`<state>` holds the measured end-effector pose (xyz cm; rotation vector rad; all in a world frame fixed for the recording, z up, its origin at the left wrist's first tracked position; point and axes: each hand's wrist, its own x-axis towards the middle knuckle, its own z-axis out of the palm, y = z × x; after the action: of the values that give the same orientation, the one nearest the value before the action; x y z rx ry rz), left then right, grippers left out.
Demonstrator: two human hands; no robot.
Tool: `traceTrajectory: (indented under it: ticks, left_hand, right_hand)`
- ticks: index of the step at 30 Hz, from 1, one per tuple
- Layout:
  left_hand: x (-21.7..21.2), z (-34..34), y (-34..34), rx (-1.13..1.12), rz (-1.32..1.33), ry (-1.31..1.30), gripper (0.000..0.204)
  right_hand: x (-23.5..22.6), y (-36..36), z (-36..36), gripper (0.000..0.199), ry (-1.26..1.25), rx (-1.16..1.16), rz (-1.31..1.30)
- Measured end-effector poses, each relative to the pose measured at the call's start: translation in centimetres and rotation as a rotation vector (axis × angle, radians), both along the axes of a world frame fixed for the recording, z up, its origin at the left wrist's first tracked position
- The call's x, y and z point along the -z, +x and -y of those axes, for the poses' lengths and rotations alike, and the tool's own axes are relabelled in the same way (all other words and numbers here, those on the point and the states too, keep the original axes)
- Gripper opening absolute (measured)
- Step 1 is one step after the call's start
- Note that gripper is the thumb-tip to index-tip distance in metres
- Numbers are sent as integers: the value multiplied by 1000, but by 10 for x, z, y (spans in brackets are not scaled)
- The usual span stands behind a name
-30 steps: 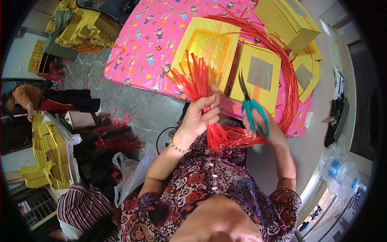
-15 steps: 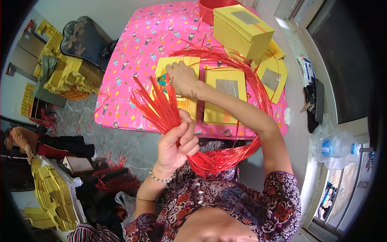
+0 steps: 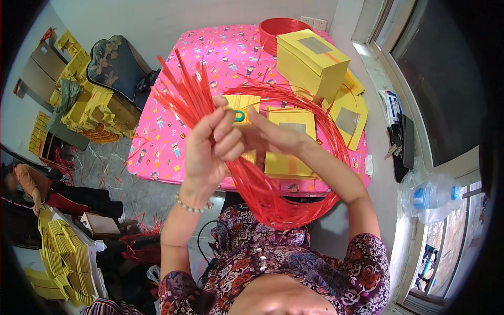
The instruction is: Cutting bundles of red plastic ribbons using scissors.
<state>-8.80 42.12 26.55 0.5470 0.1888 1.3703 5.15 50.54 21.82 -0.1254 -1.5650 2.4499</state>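
Note:
My left hand is closed around a thick bundle of glossy red plastic strips. Their cut-looking ends fan out above the fist, and the rest loops down and round to the right over the bed. My right hand has come up just right of the fist, its fingers partly hidden behind it. Beside the right thumb shows a teal loop handle, seemingly of scissors; the blades are hidden. Below the hands lie two yellow paper stacks, one partly covered by the left hand and the other, a yellow block, with a grey patch.
A pink patterned bed cover lies under everything. At the back stand a red bucket and a tall yellow paper stack. A chair and yellow bundles are at left. Another person works beside yellow stacks at lower left.
My right hand has left the yellow stack and come to the left fist, with the teal-handled scissors. My left hand has risen and moved slightly left with the red strips.

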Motion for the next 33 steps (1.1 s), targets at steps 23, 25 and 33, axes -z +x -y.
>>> traceTrajectory:
  ticks: [23,25,33]
  left_hand:
    - [-90,-84,-224,-233,171,168,14]
    - [-75,-88,-193,-285,84,-21,14]
    - [-35,-75,-170,-390,-1309,13,14]
  right_hand:
    - [-9,238,84,25,349,163,355]
    - [-13,243,92,25,94,556,75]
    - [-30,251,55,24,323,-160,104]
